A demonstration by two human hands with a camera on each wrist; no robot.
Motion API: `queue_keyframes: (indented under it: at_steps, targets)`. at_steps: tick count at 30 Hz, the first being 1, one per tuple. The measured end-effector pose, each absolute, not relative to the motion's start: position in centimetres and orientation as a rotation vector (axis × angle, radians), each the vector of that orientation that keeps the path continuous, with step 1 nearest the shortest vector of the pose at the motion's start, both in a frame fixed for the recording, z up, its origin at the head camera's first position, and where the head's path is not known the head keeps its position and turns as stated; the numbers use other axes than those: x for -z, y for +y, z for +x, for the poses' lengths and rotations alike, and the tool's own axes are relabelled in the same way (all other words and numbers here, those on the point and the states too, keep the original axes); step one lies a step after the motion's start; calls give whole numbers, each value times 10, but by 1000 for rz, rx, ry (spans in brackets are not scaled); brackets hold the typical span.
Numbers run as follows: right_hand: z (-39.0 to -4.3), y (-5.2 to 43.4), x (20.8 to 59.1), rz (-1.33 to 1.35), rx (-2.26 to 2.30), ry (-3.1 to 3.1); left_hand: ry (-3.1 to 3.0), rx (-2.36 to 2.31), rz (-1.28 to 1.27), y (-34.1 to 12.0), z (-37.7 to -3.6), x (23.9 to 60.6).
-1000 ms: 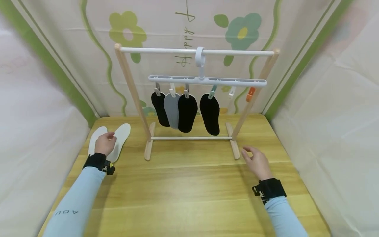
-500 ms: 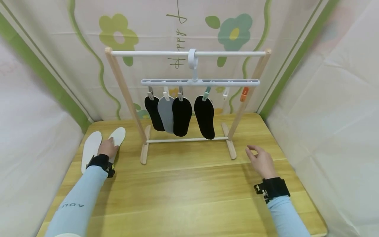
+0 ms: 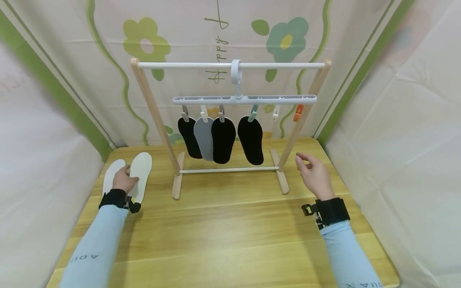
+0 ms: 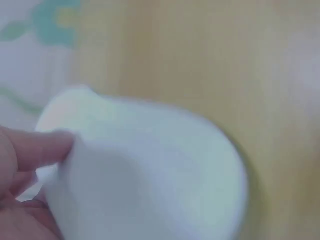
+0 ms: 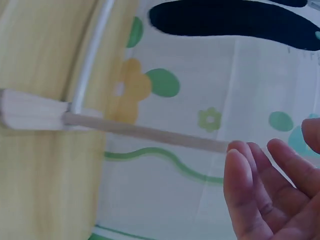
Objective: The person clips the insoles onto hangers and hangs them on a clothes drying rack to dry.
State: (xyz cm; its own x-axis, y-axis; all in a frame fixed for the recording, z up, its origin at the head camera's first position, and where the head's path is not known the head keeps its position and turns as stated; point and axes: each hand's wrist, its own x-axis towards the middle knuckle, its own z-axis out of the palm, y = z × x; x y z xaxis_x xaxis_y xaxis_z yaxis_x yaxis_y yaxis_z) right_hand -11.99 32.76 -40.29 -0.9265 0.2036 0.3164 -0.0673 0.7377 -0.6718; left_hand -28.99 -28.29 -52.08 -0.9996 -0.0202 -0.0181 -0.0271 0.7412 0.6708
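In the head view, my left hand (image 3: 124, 181) is at the table's left side, over a pair of white insoles. It pinches the right insole (image 3: 143, 166) by its near-left edge; in the left wrist view the thumb lies on top of the insole (image 4: 165, 165) with fingers behind the edge. Partly covered by that hand is the other white insole (image 3: 109, 176). My right hand (image 3: 317, 178) holds nothing, raised beside the rack's right foot with fingers loosely bent. In the right wrist view, this hand (image 5: 272, 195) shows thumb and fingertips close together.
A wooden rack (image 3: 147, 104) with a white top rod carries a white clip hanger (image 3: 245, 100). Clipped to it are three black insoles (image 3: 250, 140) and a grey one (image 3: 203, 140). A white clip (image 3: 276, 113) and an orange clip (image 3: 297, 113) hang bare. Fabric walls (image 3: 403, 132) enclose the table.
My left hand went to the right insole and now pinches it, shifting it slightly leftward and up. My right hand has moved forward, toward the rack's right side.
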Motion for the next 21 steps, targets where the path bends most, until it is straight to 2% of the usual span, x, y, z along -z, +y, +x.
queue_keyframes:
  at_steps: [6,13,21]
  targets:
    - [-138,311,378,-22,-1045,-2507,2797,-1426,-241,-273,-276,501]
    - [-155,289,350,112,-1107,-2455,2730,-1677,-432,-244,-242,472]
    - [-164,269,325,152,-1261,-2428,2637,-1860,-295,-193,-190,453]
